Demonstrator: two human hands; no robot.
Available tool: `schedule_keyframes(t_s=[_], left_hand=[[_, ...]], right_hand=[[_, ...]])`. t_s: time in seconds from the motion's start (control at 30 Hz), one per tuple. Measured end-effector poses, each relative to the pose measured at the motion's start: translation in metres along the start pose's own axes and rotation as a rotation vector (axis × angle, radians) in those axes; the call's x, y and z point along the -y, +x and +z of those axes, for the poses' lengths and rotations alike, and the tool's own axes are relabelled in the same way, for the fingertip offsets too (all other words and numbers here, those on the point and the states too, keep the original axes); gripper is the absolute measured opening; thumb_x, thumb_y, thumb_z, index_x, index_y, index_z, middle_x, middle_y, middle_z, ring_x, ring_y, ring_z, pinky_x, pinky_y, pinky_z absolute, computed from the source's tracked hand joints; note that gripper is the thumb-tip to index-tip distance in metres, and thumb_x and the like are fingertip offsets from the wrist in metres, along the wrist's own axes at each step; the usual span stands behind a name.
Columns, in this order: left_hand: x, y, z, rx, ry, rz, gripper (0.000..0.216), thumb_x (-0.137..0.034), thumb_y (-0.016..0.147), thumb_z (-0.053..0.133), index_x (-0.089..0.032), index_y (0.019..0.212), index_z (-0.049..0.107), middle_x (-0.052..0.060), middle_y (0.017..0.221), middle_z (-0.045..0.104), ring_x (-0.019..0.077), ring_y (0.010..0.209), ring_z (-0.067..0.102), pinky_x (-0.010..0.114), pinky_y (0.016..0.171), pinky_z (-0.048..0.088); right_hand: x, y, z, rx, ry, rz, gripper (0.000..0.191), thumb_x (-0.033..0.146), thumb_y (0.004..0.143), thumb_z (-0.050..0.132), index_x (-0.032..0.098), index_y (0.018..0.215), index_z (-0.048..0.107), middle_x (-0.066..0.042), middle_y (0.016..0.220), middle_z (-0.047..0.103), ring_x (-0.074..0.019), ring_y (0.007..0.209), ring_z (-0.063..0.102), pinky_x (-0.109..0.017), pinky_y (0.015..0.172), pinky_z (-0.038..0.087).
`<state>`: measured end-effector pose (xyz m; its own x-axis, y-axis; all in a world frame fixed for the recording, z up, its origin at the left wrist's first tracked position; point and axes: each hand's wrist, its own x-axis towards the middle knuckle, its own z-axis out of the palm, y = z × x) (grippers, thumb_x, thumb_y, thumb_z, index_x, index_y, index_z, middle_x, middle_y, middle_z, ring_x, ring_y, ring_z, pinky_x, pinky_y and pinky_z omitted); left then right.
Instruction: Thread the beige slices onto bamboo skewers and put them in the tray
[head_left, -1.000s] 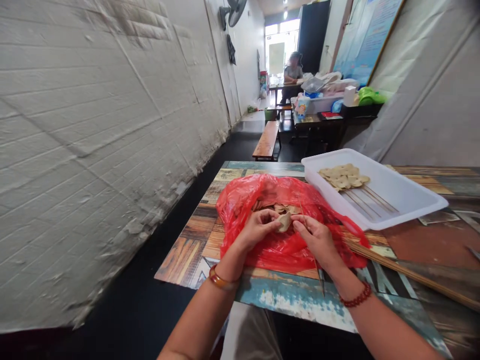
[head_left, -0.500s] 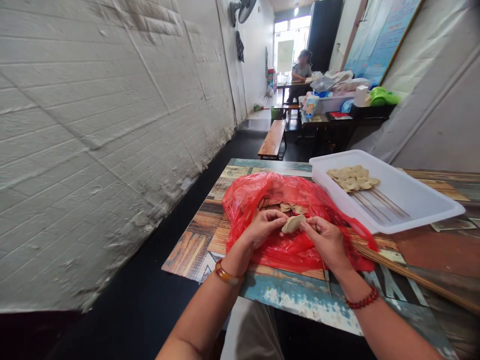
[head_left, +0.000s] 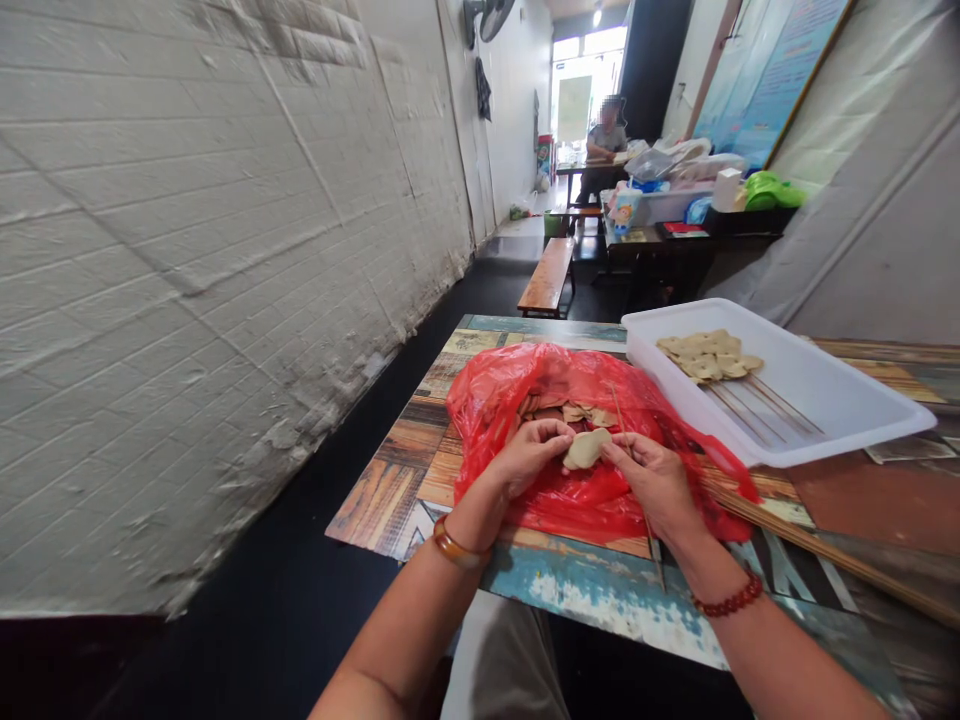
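Since a second ago, the tan slice [head_left: 586,448] has been coming up out of the pile and is now sitting flatter between both sets of fingertips; over the last half second almost nothing is shifting.

A patterned wooden table [head_left: 390,490] is carrying everything. On it, a red plastic bag [head_left: 487,400] is lying open with more slices inside, and a white tray [head_left: 847,400] is sitting just beside it to the right, holding skewered slices [head_left: 709,357]. A bundle of bamboo sticks [head_left: 825,555] is lying near the tray.

Over the bag, the left hand [head_left: 529,455] is curling narrowly, pinching the slice's left edge. The right hand [head_left: 656,480] is pinching the right edge, fingers nearly closed, with a thin skewer [head_left: 657,565] running through its grip.
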<state>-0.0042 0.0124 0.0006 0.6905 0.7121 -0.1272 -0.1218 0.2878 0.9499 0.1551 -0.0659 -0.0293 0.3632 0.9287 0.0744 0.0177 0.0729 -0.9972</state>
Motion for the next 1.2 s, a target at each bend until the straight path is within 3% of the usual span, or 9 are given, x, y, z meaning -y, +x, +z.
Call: schedule_keyframes(t_s=[0.17, 0.27, 0.4, 0.6, 0.7, 0.8, 0.9, 1.03, 1.2], left_hand=[[-0.002, -0.001, 0.0, 0.054, -0.045, -0.025, 0.046, -0.05, 0.063, 0.073, -0.012, 0.08, 0.056, 0.003, 0.067, 0.062, 0.0098, 0.054, 0.056, 0.02, 0.05, 0.044], [0.002, 0.002, -0.001, -0.022, -0.012, 0.046, 0.045, -0.051, 0.065, 0.071, -0.013, 0.08, 0.054, 0.001, 0.064, 0.061, 0.0104, 0.054, 0.057, 0.021, 0.05, 0.045], [0.007, 0.006, -0.002, -0.103, 0.004, 0.104, 0.042, -0.048, 0.066, 0.071, -0.014, 0.081, 0.053, 0.0, 0.068, 0.06, 0.0118, 0.057, 0.059, 0.023, 0.052, 0.048], [0.005, 0.003, 0.006, -0.126, 0.021, 0.106, 0.039, -0.044, 0.065, 0.073, -0.014, 0.081, 0.053, -0.002, 0.069, 0.058, 0.0088, 0.052, 0.056, 0.024, 0.055, 0.048], [0.004, 0.002, 0.01, -0.112, 0.054, 0.119, 0.037, -0.043, 0.067, 0.071, -0.014, 0.08, 0.054, -0.002, 0.067, 0.059, 0.0078, 0.05, 0.054, 0.022, 0.054, 0.045], [0.005, 0.003, 0.009, -0.125, 0.095, 0.149, 0.034, -0.042, 0.069, 0.07, -0.013, 0.079, 0.055, -0.002, 0.065, 0.057, 0.0073, 0.052, 0.052, 0.02, 0.054, 0.042], [0.007, 0.006, 0.004, -0.188, 0.127, 0.192, 0.03, -0.039, 0.07, 0.068, -0.013, 0.079, 0.056, -0.001, 0.066, 0.057, 0.008, 0.056, 0.051, 0.02, 0.055, 0.041], [0.009, 0.008, -0.006, -0.287, 0.224, 0.267, 0.018, -0.031, 0.074, 0.062, -0.014, 0.081, 0.06, 0.001, 0.072, 0.06, 0.0098, 0.062, 0.053, 0.021, 0.059, 0.042], [0.008, 0.01, -0.006, -0.398, 0.49, 0.432, 0.016, -0.022, 0.073, 0.06, -0.016, 0.087, 0.067, 0.006, 0.089, 0.065, 0.0162, 0.082, 0.058, 0.027, 0.074, 0.044]], right_hand=[[0.003, 0.0, 0.002, 0.024, 0.034, -0.001, 0.035, 0.05, 0.071, 0.068, 0.017, 0.083, 0.066, -0.005, 0.079, 0.069, -0.0175, 0.071, 0.062, -0.029, 0.066, 0.05], [0.004, -0.002, 0.0, -0.067, 0.001, -0.039, 0.032, 0.048, 0.076, 0.065, 0.018, 0.084, 0.063, -0.004, 0.077, 0.066, -0.0158, 0.068, 0.059, -0.026, 0.063, 0.047], [0.006, -0.007, 0.002, -0.011, -0.179, -0.11, 0.032, 0.046, 0.079, 0.06, 0.017, 0.091, 0.066, -0.002, 0.07, 0.062, -0.0152, 0.063, 0.056, -0.025, 0.058, 0.043], [0.014, -0.011, 0.009, 0.061, -0.455, -0.22, 0.03, 0.042, 0.078, 0.062, 0.017, 0.093, 0.07, 0.005, 0.052, 0.046, -0.0107, 0.048, 0.041, -0.024, 0.047, 0.03], [0.015, -0.01, 0.01, 0.093, -0.423, -0.205, 0.025, 0.041, 0.078, 0.064, 0.017, 0.084, 0.07, 0.004, 0.054, 0.051, -0.0106, 0.049, 0.043, -0.023, 0.048, 0.031], [0.012, -0.007, 0.009, 0.138, -0.255, -0.154, 0.027, 0.042, 0.082, 0.058, 0.016, 0.084, 0.069, -0.001, 0.066, 0.063, -0.0135, 0.059, 0.054, -0.024, 0.057, 0.04], [0.005, -0.003, 0.006, 0.049, -0.098, -0.102, 0.03, 0.044, 0.083, 0.057, 0.016, 0.08, 0.066, -0.002, 0.072, 0.066, -0.0145, 0.066, 0.057, -0.025, 0.062, 0.043], [-0.002, 0.0, -0.001, -0.114, 0.014, -0.019, 0.034, 0.049, 0.079, 0.061, 0.015, 0.081, 0.065, -0.001, 0.067, 0.064, -0.0114, 0.056, 0.054, -0.022, 0.053, 0.042], [0.002, -0.003, -0.005, -0.116, -0.035, -0.063, 0.035, 0.049, 0.08, 0.06, 0.015, 0.085, 0.068, -0.001, 0.07, 0.066, -0.0125, 0.057, 0.058, -0.022, 0.054, 0.045]])
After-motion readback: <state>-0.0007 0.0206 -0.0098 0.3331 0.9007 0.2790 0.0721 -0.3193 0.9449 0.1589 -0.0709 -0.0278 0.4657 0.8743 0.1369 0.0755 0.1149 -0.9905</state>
